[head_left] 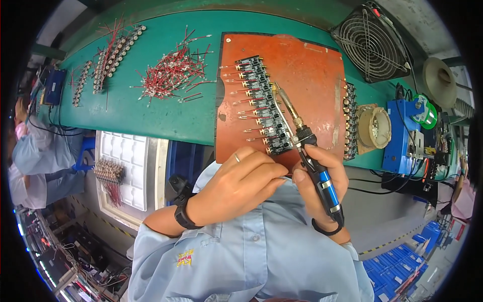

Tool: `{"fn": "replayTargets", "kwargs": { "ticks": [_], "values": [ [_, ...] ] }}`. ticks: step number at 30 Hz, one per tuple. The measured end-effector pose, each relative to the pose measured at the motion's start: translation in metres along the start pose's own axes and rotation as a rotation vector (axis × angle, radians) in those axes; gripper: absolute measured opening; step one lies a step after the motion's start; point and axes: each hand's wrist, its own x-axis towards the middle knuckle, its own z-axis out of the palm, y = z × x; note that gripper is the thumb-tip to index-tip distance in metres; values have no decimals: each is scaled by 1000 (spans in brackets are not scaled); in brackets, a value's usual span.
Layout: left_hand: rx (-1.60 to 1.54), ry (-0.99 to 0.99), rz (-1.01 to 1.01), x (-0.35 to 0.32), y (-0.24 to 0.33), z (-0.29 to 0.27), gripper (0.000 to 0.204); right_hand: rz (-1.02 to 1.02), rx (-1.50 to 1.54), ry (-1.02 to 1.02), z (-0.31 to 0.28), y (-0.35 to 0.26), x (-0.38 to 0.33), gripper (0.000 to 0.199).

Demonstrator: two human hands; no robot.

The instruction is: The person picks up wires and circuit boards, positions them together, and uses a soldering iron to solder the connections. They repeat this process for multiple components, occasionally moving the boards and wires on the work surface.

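- The green surface [151,108] curves across the upper half of the frame, and one orange-brown mat [312,75] lies on it at centre right.
- On the mat, one row of small black circuit boards [264,103] runs diagonally from upper centre down toward the hands, red leads sticking out on its left side.
- Right hand [322,176], lower centre right: its grip is wrapped closed around one soldering iron [307,146] with a black and blue handle, tip pointing up-left and lying over the row of boards.
- Left hand [241,178], lower centre: fingers curled in with a ring on one of them, fingertips meeting the right hand just below the row's lower end; whether it pinches anything I cannot tell.
- One loose heap of red-wired parts [173,73] sits upper centre left, with strips of more parts [113,55] further upper left.
- One black fan [372,43] stands at the upper right, one tape roll [375,127] to the right of the mat, one blue soldering station [400,136] beside that.
- One white compartment tray [126,168] sits below the surface edge at left, a bundle of parts in it.
- Far left edge: another person in a light blue sleeve [35,151].
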Motion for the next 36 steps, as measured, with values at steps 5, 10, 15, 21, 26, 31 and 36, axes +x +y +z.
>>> {"fn": "replayTargets", "kwargs": {
  "ticks": [5, 10, 15, 21, 26, 31, 36],
  "values": [
    [4, 42, -20, -2, -6, 2, 20, -28, 130, 13, 0, 4, -3, 43],
    [44, 52, -46, -1, -8, -1, 19, -82, 233, 72, -3, 6, -1, 42],
    [56, 54, -38, 0, -10, -1, 20, -63, 201, 16, -2, 5, -1, 43],
    [51, 56, -32, -2, -9, -2, 20, -116, 205, -17, -1, 9, 3, 41],
    [41, 20, -48, -4, -8, -5, 20, -101, 191, -37, -3, 11, 2, 42],
    [197, -4, -89, 4, -13, -11, 16, 48, 205, 228, -11, -7, -12, 53],
    [313, -13, -109, 13, -17, -7, 13, -157, -105, 105, -64, -6, -17, 53]
  ]
}}
